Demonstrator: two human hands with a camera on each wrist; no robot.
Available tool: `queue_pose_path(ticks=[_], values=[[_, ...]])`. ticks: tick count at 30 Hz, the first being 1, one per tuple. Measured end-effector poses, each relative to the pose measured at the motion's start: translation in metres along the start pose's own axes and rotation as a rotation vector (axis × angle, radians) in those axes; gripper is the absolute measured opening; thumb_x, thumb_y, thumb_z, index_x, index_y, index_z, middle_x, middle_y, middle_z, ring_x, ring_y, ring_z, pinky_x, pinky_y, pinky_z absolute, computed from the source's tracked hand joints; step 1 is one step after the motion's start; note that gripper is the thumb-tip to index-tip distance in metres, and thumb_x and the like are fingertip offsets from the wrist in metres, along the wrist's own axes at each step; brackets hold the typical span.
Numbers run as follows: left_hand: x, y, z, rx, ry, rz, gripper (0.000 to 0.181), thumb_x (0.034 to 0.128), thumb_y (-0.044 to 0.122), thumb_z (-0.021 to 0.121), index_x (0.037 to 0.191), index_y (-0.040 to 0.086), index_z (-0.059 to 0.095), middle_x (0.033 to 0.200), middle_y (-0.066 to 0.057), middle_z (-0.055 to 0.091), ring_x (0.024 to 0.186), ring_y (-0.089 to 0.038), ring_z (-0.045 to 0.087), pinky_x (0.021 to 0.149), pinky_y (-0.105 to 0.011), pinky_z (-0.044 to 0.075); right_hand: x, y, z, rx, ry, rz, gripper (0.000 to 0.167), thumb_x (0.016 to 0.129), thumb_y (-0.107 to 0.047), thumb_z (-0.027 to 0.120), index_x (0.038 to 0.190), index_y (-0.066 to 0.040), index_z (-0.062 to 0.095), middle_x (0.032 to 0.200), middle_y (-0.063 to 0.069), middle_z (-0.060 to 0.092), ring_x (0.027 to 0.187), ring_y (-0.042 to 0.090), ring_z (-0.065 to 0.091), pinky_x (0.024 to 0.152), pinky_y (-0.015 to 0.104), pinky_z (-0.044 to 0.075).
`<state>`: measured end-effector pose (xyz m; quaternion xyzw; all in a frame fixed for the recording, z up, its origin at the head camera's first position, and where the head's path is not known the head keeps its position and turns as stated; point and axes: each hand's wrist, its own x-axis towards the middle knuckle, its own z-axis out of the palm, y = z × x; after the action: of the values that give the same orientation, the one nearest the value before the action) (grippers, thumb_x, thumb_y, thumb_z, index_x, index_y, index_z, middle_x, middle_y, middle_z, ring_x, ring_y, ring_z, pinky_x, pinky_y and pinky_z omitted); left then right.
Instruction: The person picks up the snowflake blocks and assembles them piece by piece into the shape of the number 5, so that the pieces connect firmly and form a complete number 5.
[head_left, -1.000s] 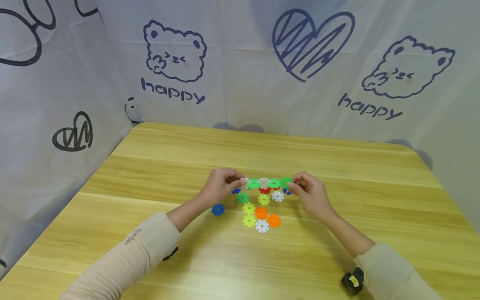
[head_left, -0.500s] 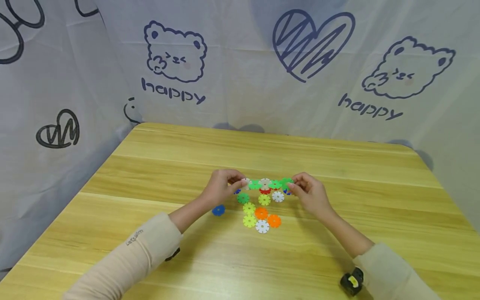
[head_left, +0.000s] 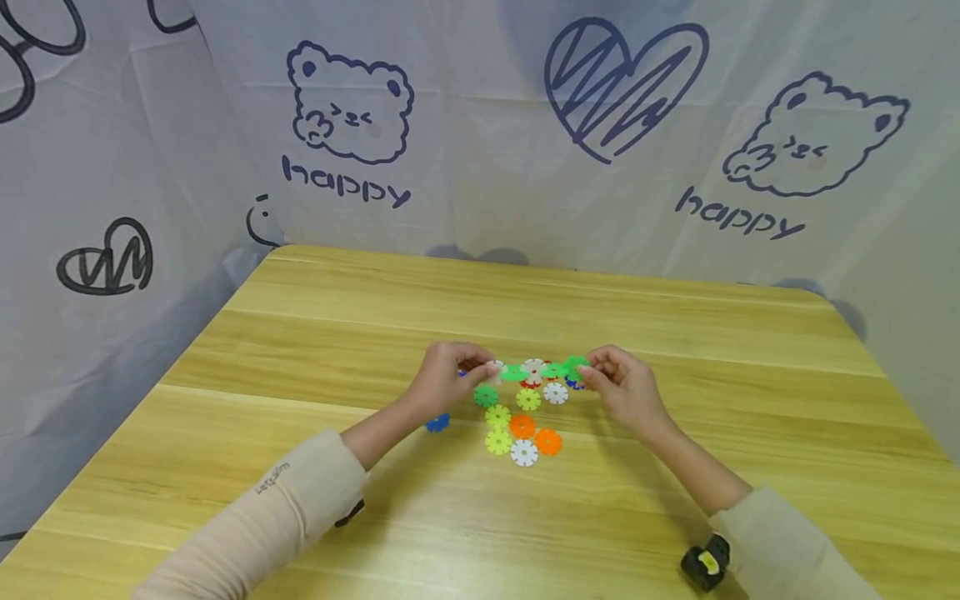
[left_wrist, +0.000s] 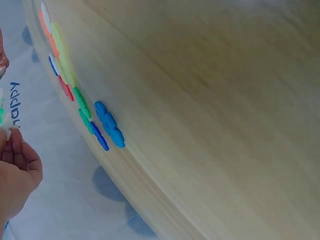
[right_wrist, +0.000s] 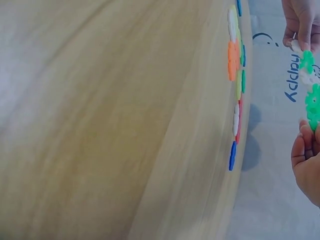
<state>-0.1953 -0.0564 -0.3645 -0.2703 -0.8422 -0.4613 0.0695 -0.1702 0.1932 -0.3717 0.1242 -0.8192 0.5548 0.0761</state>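
Observation:
Above the table, a chain of linked notched plastic discs (head_left: 533,371), white and green by turns, stretches between both hands. Its white left end is pinched by my left hand (head_left: 450,377) between thumb and fingers. At the other end my right hand (head_left: 624,387) pinches a green disc (head_left: 576,367). The right wrist view shows the chain raised off the tabletop, a green disc (right_wrist: 313,100) just above the right hand (right_wrist: 309,162). In the left wrist view the left hand (left_wrist: 19,172) is at the left edge, the chain mostly cut off.
Loose discs lie on the wooden table (head_left: 480,533) below the chain: yellow (head_left: 498,442), orange (head_left: 548,442), white (head_left: 524,452), green (head_left: 486,396), and red ones partly hidden. Blue discs (head_left: 438,422) sit beneath the left wrist. A printed cloth (head_left: 480,125) hangs behind the table.
My left hand has shifted slightly right and down with its end of the chain, and the chain's discs have tilted a little. The right hand has hardly moved.

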Motion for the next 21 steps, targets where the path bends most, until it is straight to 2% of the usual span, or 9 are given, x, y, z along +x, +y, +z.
queue_pose_path(ticks=[8, 14, 21], values=[[-0.001, 0.002, 0.003, -0.024, 0.006, -0.027, 0.011, 0.085, 0.006, 0.065, 0.085, -0.004, 0.071, 0.081, -0.016, 0.071, 0.066, -0.018, 0.064, 0.059, -0.027, 0.056, 0.002, -0.005, -0.005, -0.056, -0.016, -0.05, 0.008, 0.087, 0.004, 0.059, 0.09, 0.011, 0.058, 0.07, 0.017, 0.062, 0.061, -0.001, 0.054, 0.055, 0.021, 0.052], [-0.005, 0.003, 0.005, -0.038, 0.016, -0.059, 0.01, 0.0844, 0.004, 0.066, 0.084, -0.005, 0.07, 0.078, -0.016, 0.071, 0.062, -0.017, 0.062, 0.056, -0.024, 0.053, 0.007, -0.013, -0.006, -0.036, -0.025, -0.064, 0.009, 0.088, 0.002, 0.058, 0.091, 0.011, 0.058, 0.072, 0.018, 0.062, 0.063, 0.0, 0.057, 0.059, 0.017, 0.053], [0.0, 0.005, 0.007, -0.06, 0.023, -0.073, 0.01, 0.085, 0.006, 0.065, 0.084, -0.004, 0.07, 0.077, -0.015, 0.07, 0.061, -0.013, 0.058, 0.055, -0.019, 0.05, 0.009, -0.02, -0.012, -0.014, -0.028, -0.07, 0.01, 0.088, 0.003, 0.058, 0.092, 0.012, 0.057, 0.07, 0.015, 0.061, 0.062, -0.002, 0.056, 0.06, 0.015, 0.053]])
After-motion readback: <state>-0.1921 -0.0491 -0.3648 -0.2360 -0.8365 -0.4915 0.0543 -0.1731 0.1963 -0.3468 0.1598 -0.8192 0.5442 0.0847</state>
